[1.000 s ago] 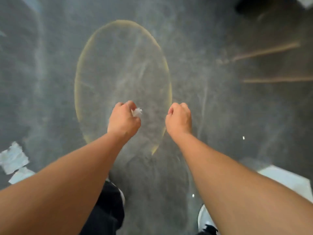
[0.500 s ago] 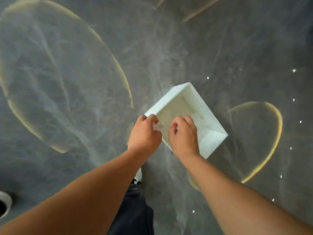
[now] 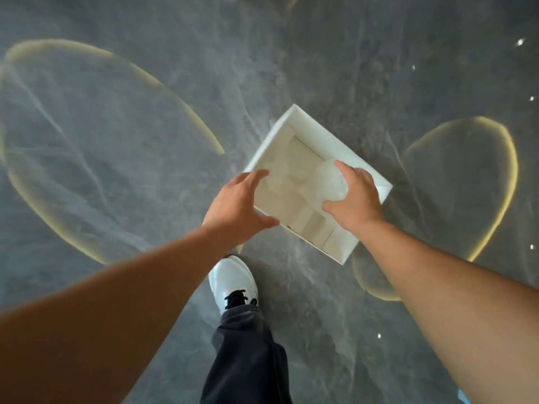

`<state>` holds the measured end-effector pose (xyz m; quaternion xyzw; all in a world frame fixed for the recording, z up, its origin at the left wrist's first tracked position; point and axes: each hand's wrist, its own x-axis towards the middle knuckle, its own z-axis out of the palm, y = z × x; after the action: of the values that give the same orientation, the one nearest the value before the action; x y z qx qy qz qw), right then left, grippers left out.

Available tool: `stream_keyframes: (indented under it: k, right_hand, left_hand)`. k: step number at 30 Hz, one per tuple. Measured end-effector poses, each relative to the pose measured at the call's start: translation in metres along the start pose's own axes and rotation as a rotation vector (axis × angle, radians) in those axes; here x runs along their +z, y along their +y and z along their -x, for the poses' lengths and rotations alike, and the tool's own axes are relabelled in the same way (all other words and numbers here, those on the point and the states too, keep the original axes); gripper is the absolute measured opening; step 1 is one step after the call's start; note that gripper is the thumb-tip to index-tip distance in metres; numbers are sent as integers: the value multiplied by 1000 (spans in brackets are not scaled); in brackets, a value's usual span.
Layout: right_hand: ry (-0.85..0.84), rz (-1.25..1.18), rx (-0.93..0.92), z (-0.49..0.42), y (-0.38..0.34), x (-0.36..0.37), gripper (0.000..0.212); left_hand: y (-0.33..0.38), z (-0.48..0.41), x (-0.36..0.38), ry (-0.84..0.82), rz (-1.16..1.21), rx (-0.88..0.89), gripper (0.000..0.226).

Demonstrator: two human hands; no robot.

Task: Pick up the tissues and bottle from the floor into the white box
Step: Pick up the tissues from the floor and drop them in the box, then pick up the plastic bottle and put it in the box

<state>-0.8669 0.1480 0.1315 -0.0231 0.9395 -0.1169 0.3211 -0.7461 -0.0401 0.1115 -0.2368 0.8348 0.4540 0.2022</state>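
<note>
The white box (image 3: 361, 167) stands open on the grey floor, turned diagonally. My left hand (image 3: 240, 205) hovers over its near-left rim with fingers spread and nothing in it. Over the box's right half is my right hand (image 3: 354, 196), fingers also spread. A blurred white tissue wad (image 3: 329, 182) sits between its thumb and forefinger, above the box's inside; no firm grip shows. Pale patches lie on the box bottom (image 3: 291, 173); I cannot tell tissue from cardboard there. No bottle is in view.
My white shoe (image 3: 233, 282) and dark trouser leg (image 3: 248, 354) stand just in front of the box. The grey marbled floor carries yellow ring patterns at the left (image 3: 186, 109) and right (image 3: 509, 170).
The view swung from bare floor onto the white box. Both hands went from closed fists to spread fingers over it; the tissue seen in my left hand is gone from it.
</note>
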Motion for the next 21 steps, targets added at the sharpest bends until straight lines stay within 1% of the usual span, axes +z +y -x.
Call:
stream_keyframes:
  k: [2,4,7,9,12,16,19,21]
  right_hand:
    - [-40,111,-37,11,-32,0,83]
    - [-56,205,-102,26,-81,5,75]
    - [-76,280,-262,52,-176,30,56]
    - [-119,315,-381,73,-251,59,48]
    - [-191,413,-545,114,-382,126,42]
    - [-311,482,-819,200,-554,247,39]
    - [-408,531,-1024,282,-663,341,38]
    - [-449,579,-1160,341,-723,394,38]
  left_hand:
    - [-32,18,-36,83,-29,-37,65]
    - [-72,42,-78,183,-6,-156,48]
    - [-141,91,-145,284,41,-382,44]
    - [-192,130,-194,353,69,-508,45]
    - [-278,200,-267,456,121,-630,44]
    - [-402,304,-348,564,183,-797,41]
    - [-487,388,-395,652,250,-933,39]
    - [-533,443,-419,698,272,-984,40]
